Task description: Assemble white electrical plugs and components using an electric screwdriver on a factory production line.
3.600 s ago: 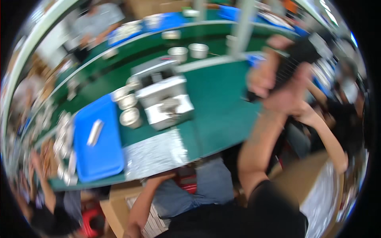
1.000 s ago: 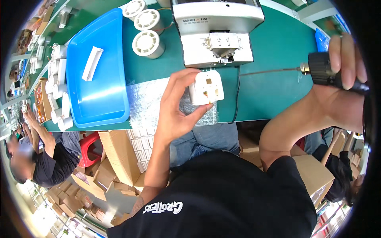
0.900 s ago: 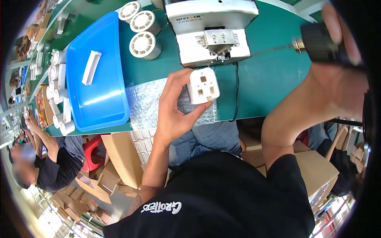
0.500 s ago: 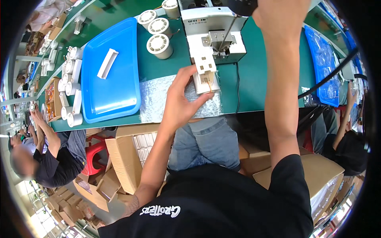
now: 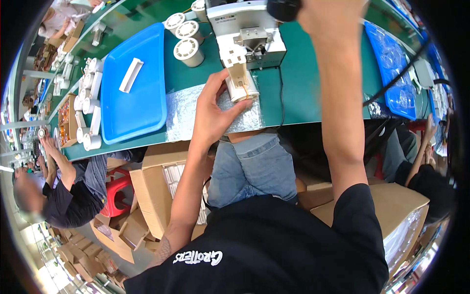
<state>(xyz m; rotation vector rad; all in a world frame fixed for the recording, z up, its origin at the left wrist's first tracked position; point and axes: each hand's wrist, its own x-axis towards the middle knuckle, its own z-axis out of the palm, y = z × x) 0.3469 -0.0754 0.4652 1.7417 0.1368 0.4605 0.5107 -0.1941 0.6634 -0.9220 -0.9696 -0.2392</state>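
Observation:
My left hand curls its thumb and fingers around a white round housing on the near side of the bench. A white bracket with square openings rises from the housing toward the screw feeder, and a thin orange wire shows at its near end. At the top edge, my right hand is closed around a black electric screwdriver above the feeder's right side. The hand is slightly blurred and partly cut off, and the screwdriver's tip cannot be made out.
Left of the feeder stand several white round housings. A blue tray holds one white channel piece. Bubble wrap lies by the bench's front edge. A black cable crosses at right, near another blue tray. People sit at both sides.
The whole view has shifted, so the bench items appear further left and higher. The screwdriver's thin shaft, earlier seen over the feeder, no longer shows. My left hand keeps its grip on the housing.

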